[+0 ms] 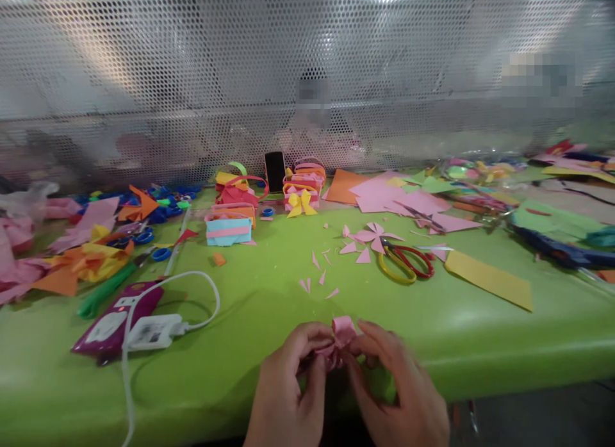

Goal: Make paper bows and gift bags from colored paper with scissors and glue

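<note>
Left hand point(288, 389), right hand point(398, 389): each grip pinching pink paper piece point(342, 337), upright, top end away.

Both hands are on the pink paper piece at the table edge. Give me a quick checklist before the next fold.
1. Pink paper piece held by both hands: ok, left hand and right hand pinch it together.
2. Piece off the green table: ok, it sits at the near edge.
3. Fold lines readable: cannot tell, the piece is blurred.
4. Scissors free and close: ok, they lie shut beyond the hands.
5. Pink scraps clear of the grip: ok, they lie apart, further back.
6. White cable clear: ok, it runs off to the left.
</note>
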`<state>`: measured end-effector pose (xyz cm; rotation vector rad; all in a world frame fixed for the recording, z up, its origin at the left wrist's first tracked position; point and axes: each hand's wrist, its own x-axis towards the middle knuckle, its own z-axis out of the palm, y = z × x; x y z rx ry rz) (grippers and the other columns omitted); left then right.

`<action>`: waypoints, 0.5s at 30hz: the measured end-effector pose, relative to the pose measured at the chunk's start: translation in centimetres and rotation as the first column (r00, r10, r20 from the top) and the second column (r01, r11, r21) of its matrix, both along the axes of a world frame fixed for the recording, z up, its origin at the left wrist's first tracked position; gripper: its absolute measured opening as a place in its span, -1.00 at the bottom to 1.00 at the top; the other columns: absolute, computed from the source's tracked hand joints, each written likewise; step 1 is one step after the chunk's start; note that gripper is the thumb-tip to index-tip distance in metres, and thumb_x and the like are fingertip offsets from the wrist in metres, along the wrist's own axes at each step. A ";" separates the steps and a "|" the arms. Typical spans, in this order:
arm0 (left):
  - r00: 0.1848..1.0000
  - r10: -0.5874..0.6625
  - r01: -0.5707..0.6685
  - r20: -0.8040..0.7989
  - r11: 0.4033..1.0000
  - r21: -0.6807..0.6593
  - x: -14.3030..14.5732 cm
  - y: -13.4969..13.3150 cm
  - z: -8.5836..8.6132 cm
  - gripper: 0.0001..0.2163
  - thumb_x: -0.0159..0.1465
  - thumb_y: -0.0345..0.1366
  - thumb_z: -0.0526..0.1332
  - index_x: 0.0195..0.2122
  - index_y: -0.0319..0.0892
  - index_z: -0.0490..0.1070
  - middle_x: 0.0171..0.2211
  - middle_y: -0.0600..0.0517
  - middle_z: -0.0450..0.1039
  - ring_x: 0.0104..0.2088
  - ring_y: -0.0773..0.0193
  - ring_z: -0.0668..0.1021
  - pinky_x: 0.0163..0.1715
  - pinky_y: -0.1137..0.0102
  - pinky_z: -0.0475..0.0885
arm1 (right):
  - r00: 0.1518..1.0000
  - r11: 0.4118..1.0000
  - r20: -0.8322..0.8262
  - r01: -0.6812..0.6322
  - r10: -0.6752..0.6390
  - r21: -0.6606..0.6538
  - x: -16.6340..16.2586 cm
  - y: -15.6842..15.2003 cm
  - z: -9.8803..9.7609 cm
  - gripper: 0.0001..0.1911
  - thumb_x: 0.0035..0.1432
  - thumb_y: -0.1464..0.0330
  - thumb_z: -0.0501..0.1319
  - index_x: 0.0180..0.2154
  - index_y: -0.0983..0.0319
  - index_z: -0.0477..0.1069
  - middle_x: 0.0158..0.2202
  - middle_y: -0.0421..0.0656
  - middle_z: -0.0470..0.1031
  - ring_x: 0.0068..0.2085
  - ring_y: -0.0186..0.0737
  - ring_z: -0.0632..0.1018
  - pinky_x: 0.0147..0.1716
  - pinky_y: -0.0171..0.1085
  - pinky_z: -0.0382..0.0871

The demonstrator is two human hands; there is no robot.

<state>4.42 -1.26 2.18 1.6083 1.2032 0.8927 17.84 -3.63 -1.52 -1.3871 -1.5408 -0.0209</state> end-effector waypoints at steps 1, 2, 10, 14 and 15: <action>1.000 -0.009 0.009 -0.014 1.000 0.009 0.0 0.0 0.1 -0.82 0.24 -0.32 0.07 -0.20 -0.17 0.40 -0.20 -0.08 0.54 -0.20 0.24 0.58 -0.22 0.45 0.49 | 1.000 1.000 0.000 -0.001 0.001 -0.003 0.0 0.0 0.0 -0.77 0.17 0.33 0.13 -0.10 0.17 0.33 -0.40 -0.18 0.54 -0.44 -0.25 0.53 -0.47 -0.30 0.36; 0.999 -0.018 0.019 -0.027 1.000 0.012 0.0 0.0 0.1 -0.82 0.24 -0.32 0.07 -0.19 -0.17 0.41 -0.19 -0.08 0.54 -0.19 0.24 0.58 -0.22 0.45 0.49 | 1.000 1.000 -0.004 -0.004 0.004 -0.008 0.0 0.0 -0.1 -0.77 0.18 0.32 0.12 -0.10 0.18 0.33 -0.39 -0.18 0.54 -0.43 -0.25 0.53 -0.47 -0.30 0.36; 0.999 -0.008 0.008 -0.051 1.000 -0.007 0.3 -0.3 0.5 -0.78 0.18 -0.34 0.13 -0.15 -0.15 0.43 -0.20 -0.06 0.55 -0.21 0.23 0.58 -0.21 0.42 0.49 | 0.997 0.999 -0.074 -0.018 0.016 -0.032 -0.3 -0.1 -0.3 -0.77 0.18 0.32 0.13 -0.10 0.18 0.34 -0.40 -0.19 0.54 -0.42 -0.28 0.52 -0.46 -0.32 0.37; 0.997 0.071 -0.070 -0.020 0.997 0.012 0.7 -0.5 0.8 -0.78 0.18 -0.39 0.10 -0.20 -0.12 0.46 -0.26 -0.02 0.57 -0.25 0.24 0.58 -0.22 0.42 0.49 | 0.995 0.998 -0.099 -0.037 0.032 -0.051 -0.4 0.0 -0.2 -0.80 0.16 0.34 0.15 -0.14 0.20 0.37 -0.45 -0.19 0.52 -0.45 -0.28 0.50 -0.48 -0.32 0.35; 0.997 0.077 -0.077 -0.016 0.997 0.020 0.8 -0.6 0.8 -0.79 0.18 -0.39 0.10 -0.21 -0.11 0.47 -0.27 -0.01 0.57 -0.27 0.25 0.59 -0.23 0.42 0.48 | 0.995 0.998 -0.097 -0.041 0.036 -0.051 -0.4 0.0 -0.2 -0.81 0.16 0.35 0.15 -0.15 0.20 0.37 -0.46 -0.19 0.51 -0.45 -0.28 0.49 -0.47 -0.31 0.34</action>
